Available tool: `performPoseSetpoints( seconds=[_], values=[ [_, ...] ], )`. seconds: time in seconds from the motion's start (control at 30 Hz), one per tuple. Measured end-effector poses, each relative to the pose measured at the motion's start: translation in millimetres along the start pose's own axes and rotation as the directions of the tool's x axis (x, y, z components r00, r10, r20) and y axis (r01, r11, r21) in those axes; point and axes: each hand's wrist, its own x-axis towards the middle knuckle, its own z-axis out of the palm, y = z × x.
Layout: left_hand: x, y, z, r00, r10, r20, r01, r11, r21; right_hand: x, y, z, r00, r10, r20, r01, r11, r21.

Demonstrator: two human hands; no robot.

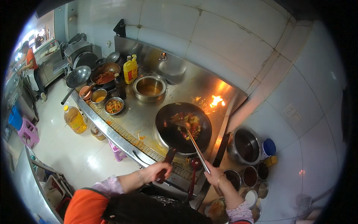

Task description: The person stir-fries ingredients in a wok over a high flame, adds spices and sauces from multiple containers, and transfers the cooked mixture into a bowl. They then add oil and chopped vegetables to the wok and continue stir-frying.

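My left hand (160,171) is closed around the dark wooden handle (170,156) of a black wok (165,137). The wok sits over a burner of the steel range. My right hand (214,175) grips a long metal ladle (198,148), its head down in the wok among chopped, mixed-colour food (193,123). Which ingredients these are I cannot tell. Orange flame (217,101) flares just past the wok's far right rim. Between my hands, a red-handled utensil (193,179) lies along the range's front edge.
A steel pot (163,96) set in the range holds liquid. Left are a bowl of food (114,105), a yellow jug (130,70), a second wok (112,67) and a strainer (79,76). Seasoning containers (249,176) stand right. A person (30,63) works far left.
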Motion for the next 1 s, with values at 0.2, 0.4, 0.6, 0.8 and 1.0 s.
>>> performPoseSetpoints(
  seconds=[0.2,0.4,0.6,0.8,1.0],
  values=[
    [-45.7,-1.0,-11.8,0.999,0.018,0.026,-0.019,0.999,0.027,-50.7,-19.0,-32.3,0.984,-0.001,0.181,-0.112,0.782,0.613],
    [30.5,15.1,-5.9,0.989,-0.143,-0.035,0.131,0.963,-0.236,-1.6,10.5,-13.6,0.999,-0.031,-0.024,0.034,0.990,0.138],
    [-19.2,-5.6,-38.0,1.000,-0.022,-0.021,0.022,1.000,-0.006,-13.9,-10.7,-4.2,0.998,0.057,0.018,-0.059,0.949,0.309],
    [75.5,14.4,-81.1,0.984,-0.164,-0.072,0.142,0.960,-0.243,2.1,-10.5,-2.1,0.999,0.045,-0.028,-0.030,0.910,0.414],
    [41.1,50.6,-73.3,0.991,-0.054,-0.119,0.089,0.947,0.310,86.5,36.2,35.0,0.930,0.304,-0.206,-0.332,0.936,-0.117]
  ],
)
